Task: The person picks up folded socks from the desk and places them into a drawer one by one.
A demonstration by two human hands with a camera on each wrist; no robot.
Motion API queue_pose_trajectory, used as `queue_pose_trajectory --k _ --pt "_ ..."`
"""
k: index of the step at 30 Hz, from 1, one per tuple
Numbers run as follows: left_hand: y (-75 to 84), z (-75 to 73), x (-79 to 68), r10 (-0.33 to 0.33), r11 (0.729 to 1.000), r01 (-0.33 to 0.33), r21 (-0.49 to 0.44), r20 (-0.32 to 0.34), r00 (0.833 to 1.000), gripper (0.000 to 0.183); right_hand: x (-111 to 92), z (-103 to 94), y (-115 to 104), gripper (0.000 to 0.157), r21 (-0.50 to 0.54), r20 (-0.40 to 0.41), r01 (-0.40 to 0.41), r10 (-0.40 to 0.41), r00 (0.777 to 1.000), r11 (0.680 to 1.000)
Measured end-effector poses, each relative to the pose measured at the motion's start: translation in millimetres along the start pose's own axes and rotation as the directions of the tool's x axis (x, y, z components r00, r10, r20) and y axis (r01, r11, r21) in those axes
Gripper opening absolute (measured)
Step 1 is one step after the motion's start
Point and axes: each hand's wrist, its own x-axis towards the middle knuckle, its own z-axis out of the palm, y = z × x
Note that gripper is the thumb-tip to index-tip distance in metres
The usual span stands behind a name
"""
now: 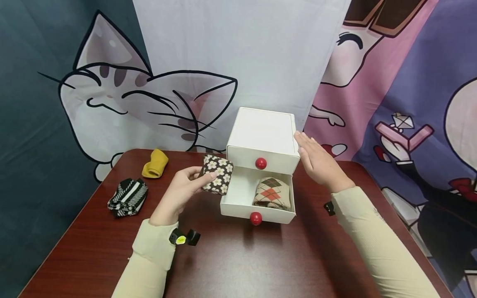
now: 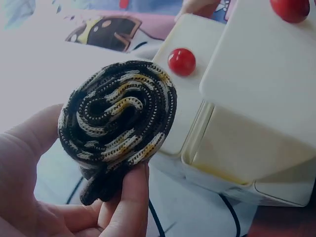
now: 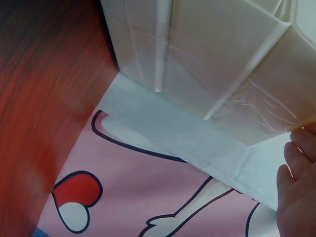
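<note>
A rolled dark sock with white flowers (image 1: pixel 219 174) is pinched between the thumb and fingers of my left hand (image 1: pixel 178 191), just left of the pulled-out lower drawer (image 1: pixel 238 207). The left wrist view shows the coiled end of this rolled sock (image 2: pixel 118 111). Inside the drawer, on its right side, lies a folded beige argyle sock (image 1: pixel 273 192). My right hand (image 1: pixel 320 162) rests with straight fingers along the right side of the white two-drawer box (image 1: pixel 264 130). In the right wrist view, the fingertips (image 3: pixel 301 136) are at the box's edge.
On the table's left part lie a folded yellow sock (image 1: pixel 155 164) and a black-and-white striped sock (image 1: pixel 128 197). The upper drawer, with a red knob (image 1: pixel 261 163), is closed. A printed cartoon cloth (image 1: pixel 186 37) hangs behind the dark red table (image 1: pixel 223 256).
</note>
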Motion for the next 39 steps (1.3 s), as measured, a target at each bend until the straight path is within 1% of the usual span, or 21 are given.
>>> queue_pose_trajectory --k 4,7,10,13,16,19,22,27,32,36,39 --pt "5.1 10.2 -1.4 0.013 0.998 -0.013 0.056 0.003 1.000 0.060 -0.4 0.1 0.1 0.052 0.009 -0.005 -0.009 0.009 1.000 1.000" --pt "8.1 18.3 -2.0 0.006 0.995 -0.007 0.102 0.008 1.000 0.058 -0.6 0.7 0.1 0.052 0.013 -0.004 -0.009 0.009 1.000 1.000" --pt "10.6 26.9 -2.4 0.006 0.983 -0.004 0.186 -0.011 1.000 0.060 -0.7 0.8 -0.1 0.052 0.014 -0.004 -0.006 0.006 1.000 1.000" --pt "12.7 36.1 -2.1 0.033 0.961 -0.023 0.277 -0.030 0.999 0.061 -1.0 0.9 0.5 0.052 0.010 -0.009 -0.005 0.005 1.000 1.000" --pt "13.7 45.3 -2.5 0.069 0.935 -0.050 0.351 -0.043 0.997 0.058 -1.5 1.1 1.4 0.053 0.008 -0.011 -0.010 0.010 1.000 1.000" --pt "13.5 53.9 -3.1 0.108 0.902 -0.071 0.426 -0.062 0.992 0.057 -1.8 1.1 1.4 0.053 0.011 -0.008 -0.012 0.012 1.000 1.000" --pt "13.4 61.2 -4.4 0.141 0.873 -0.091 0.479 -0.069 0.988 0.057 -1.4 1.2 1.3 0.053 0.014 -0.006 -0.012 0.012 1.000 1.000" --pt "11.9 71.5 -6.1 0.193 0.814 -0.114 0.570 -0.079 0.978 0.056 -0.4 1.5 1.2 0.053 0.011 -0.008 -0.004 0.004 1.000 1.000" --pt "10.5 79.6 -7.2 0.251 0.734 -0.126 0.668 -0.095 0.963 0.054 0.0 1.0 1.5 0.053 0.009 -0.007 0.002 -0.002 1.000 1.000" --pt "9.9 86.0 -7.5 0.323 0.648 -0.156 0.745 -0.084 0.943 0.043 0.0 0.6 1.0 0.053 0.013 -0.002 0.007 -0.007 1.000 1.000" --pt "10.1 90.4 -8.2 0.374 0.581 -0.173 0.795 -0.072 0.924 0.039 0.1 0.8 1.0 0.052 0.009 -0.002 0.011 -0.011 1.000 1.000"
